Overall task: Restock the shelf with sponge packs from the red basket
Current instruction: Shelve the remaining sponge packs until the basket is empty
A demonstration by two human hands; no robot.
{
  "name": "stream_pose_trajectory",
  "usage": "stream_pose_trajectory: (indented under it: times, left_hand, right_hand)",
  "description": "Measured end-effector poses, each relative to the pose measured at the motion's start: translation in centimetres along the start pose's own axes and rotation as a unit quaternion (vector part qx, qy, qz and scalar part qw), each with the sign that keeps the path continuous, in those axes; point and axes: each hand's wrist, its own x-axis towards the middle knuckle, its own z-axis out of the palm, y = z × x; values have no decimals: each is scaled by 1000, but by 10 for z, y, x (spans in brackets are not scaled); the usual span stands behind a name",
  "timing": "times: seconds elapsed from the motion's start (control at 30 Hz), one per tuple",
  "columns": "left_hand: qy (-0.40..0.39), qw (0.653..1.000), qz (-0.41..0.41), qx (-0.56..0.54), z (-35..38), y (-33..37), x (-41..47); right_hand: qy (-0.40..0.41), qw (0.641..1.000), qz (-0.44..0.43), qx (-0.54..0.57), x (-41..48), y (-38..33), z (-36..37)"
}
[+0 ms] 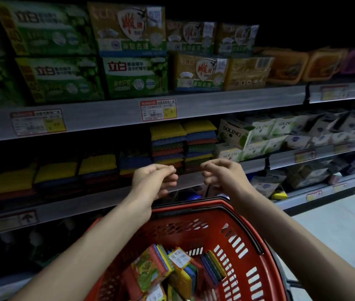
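Note:
A red basket (235,216) stands below me with several colourful sponge packs (172,272) lying in its bottom. On the middle shelf (98,200) stacks of sponge packs (183,142) rise in yellow, blue, red and green layers, with lower stacks (57,172) to their left. My left hand (153,181) and my right hand (224,173) hover side by side above the basket's far rim, just in front of the tall stacks. Both hands hold nothing, and their fingers are loosely curled and apart.
Boxed soap packs (133,77) fill the shelf above, with price tags (158,109) on its edge. White SOLING boxes (256,135) sit right of the sponges. More goods fill the lower shelves at right. Pale floor (335,224) shows at the right.

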Motion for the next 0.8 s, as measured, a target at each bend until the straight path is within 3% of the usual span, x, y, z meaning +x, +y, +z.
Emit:
stream_pose_trajectory:
  times: [0.27, 0.43, 0.57, 0.67, 0.8]
  left_hand:
    - [-52, 981, 131, 133, -33, -21, -34]
    - [-78, 942, 230, 231, -54, -37, -51]
    - [-86, 914, 259, 300, -78, -55, -68]
    - [-81, 881, 277, 373, -93, -67, -78]
    - [-88, 837, 289, 457, -111, -88, -81]
  right_hand:
    - [-19, 992, -85, -89, -44, 8, -6]
    - [-60, 974, -131, -173, -74, 20, -11]
    - [-118, 957, -138, -227, -98, 38, -17]
    - [-146, 932, -146, -298, -113, 57, -22]
    - [-159, 864, -173, -446, -123, 88, -34]
